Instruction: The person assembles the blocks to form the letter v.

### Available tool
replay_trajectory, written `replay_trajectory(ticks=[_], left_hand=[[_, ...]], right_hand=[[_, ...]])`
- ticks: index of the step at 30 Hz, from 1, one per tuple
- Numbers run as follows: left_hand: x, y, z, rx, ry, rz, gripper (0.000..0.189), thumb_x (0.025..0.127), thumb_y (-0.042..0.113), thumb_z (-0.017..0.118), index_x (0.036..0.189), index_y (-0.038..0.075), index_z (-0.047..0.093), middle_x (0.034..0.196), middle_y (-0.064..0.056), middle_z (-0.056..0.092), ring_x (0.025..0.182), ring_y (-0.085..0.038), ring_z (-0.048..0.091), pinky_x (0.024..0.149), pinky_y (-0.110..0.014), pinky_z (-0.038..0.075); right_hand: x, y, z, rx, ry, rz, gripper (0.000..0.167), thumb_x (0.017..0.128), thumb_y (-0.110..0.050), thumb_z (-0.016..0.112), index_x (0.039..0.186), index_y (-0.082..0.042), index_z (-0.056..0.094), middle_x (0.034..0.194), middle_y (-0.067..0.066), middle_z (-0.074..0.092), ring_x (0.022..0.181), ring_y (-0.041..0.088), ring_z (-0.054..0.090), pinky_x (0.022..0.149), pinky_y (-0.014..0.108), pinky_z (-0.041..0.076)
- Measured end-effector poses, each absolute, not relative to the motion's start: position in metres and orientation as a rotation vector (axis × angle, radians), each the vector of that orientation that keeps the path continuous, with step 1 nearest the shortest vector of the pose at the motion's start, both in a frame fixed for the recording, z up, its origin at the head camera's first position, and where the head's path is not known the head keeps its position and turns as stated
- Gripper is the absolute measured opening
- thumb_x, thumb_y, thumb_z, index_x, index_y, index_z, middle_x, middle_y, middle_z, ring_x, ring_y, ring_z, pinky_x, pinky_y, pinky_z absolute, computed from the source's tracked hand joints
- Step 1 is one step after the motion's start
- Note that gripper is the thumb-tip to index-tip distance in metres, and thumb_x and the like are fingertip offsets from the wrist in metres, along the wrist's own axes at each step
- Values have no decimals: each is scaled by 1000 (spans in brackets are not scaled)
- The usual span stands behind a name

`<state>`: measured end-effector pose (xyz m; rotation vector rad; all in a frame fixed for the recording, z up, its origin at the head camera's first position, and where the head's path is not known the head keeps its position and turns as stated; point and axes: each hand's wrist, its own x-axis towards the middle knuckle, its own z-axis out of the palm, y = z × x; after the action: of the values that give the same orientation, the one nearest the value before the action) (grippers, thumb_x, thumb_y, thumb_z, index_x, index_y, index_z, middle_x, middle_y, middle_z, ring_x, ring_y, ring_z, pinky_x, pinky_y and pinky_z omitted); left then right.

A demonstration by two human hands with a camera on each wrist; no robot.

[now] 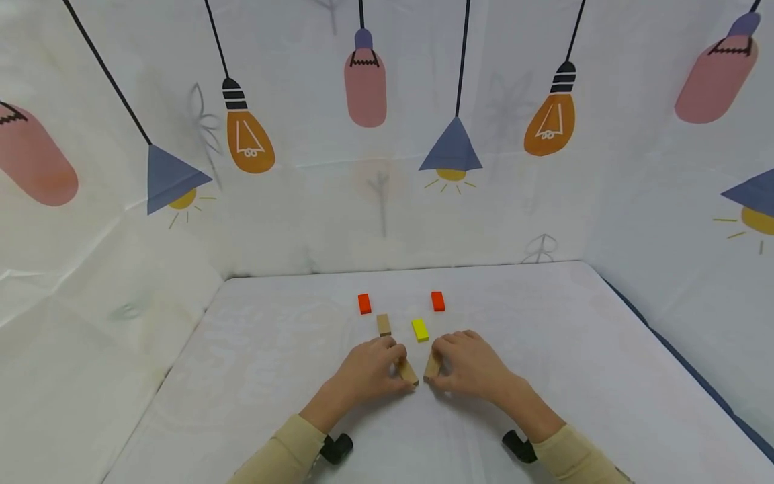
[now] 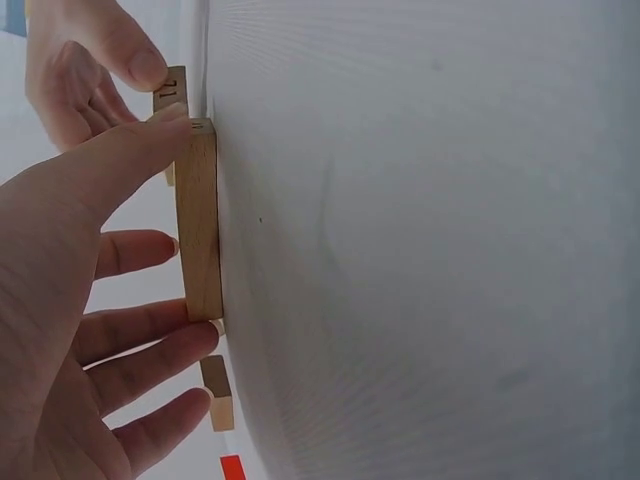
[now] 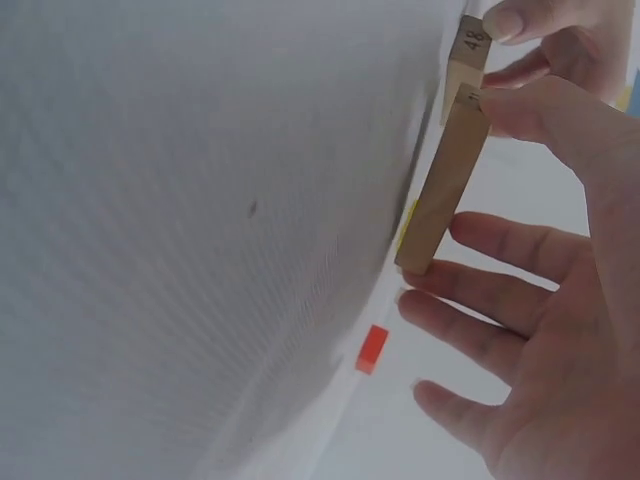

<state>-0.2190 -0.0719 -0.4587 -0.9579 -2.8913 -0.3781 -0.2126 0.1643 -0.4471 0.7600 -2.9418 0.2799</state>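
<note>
Two natural wooden blocks stand close together near the table's middle, angled with a small gap between their near ends. My left hand (image 1: 370, 368) pinches the left wooden block (image 1: 408, 372) lengthwise, thumb on its near end and fingertips at the far end. The right wooden block (image 1: 432, 367) is pinched the same way by my right hand (image 1: 474, 363). In the right wrist view, the left block's end (image 3: 472, 38) bears a printed number that looks like 48. Both blocks appear to be at the tabletop; their undersides are hidden.
Beyond the hands lie a third wooden block (image 1: 383, 325), a yellow block (image 1: 420, 330) and two red blocks, one left (image 1: 364, 304) and one right (image 1: 438, 301). They rest on a white-covered table (image 1: 272, 349). A lamp-patterned cloth (image 1: 302, 215) hangs behind it.
</note>
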Motion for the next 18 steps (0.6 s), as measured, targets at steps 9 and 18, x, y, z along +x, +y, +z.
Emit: replay_trajectory(ticks=[9,18], left_hand=[[-221,-72,-460,-964,-2881,-372,39,78,59,75,97,27,62,92,10,57,73,-5,48,65,-19,41],[-221,-71,-459,-959,-2873,-348,39,78,60,75,96,27,62,92,10,57,71,-5,47,64,-19,40]], right_hand=[[-211,160,-449,779,-2946,226,36,76,-51,77,95,-24,63,97,-10,65,102,16,61,106,46,41],[-209,158,-449,786,-2948,164,40,77,-52,75,101,-23,62,102,-8,64,104,17,59,107,49,40]])
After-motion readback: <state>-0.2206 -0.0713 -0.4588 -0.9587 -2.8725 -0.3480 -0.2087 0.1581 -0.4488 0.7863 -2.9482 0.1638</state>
